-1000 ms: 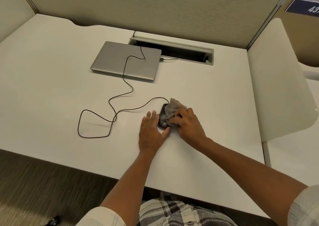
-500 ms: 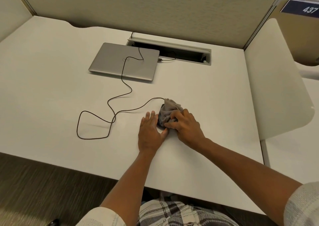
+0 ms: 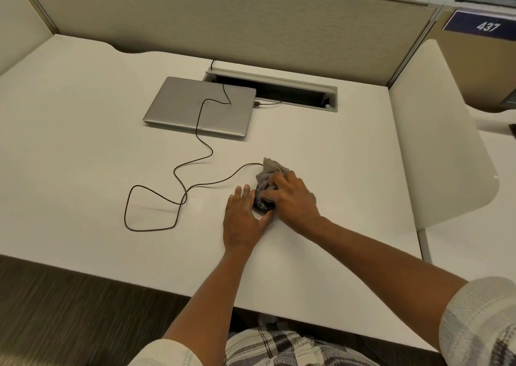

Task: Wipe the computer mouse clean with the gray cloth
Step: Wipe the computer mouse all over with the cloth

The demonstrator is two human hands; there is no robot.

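A black wired computer mouse (image 3: pixel 262 205) lies on the white desk (image 3: pixel 83 153), mostly covered. The gray cloth (image 3: pixel 268 170) is draped over its top and far end. My right hand (image 3: pixel 290 198) presses the cloth onto the mouse, fingers closed on the fabric. My left hand (image 3: pixel 244 219) lies flat against the mouse's left side, its thumb around the near end, steadying it. The mouse's dark cable (image 3: pixel 178 175) loops leftward across the desk.
A closed silver laptop (image 3: pixel 199 107) lies farther back, the cable crossing its lid. Behind it is an open cable trough (image 3: pixel 279 91) and a beige partition wall (image 3: pixel 223 22). A white side panel (image 3: pixel 435 147) stands at the right.
My right hand has rubbed the cloth a little along the mouse, and the cloth now bunches more over its far end. My left hand stays in place. The camera view shifted slightly.
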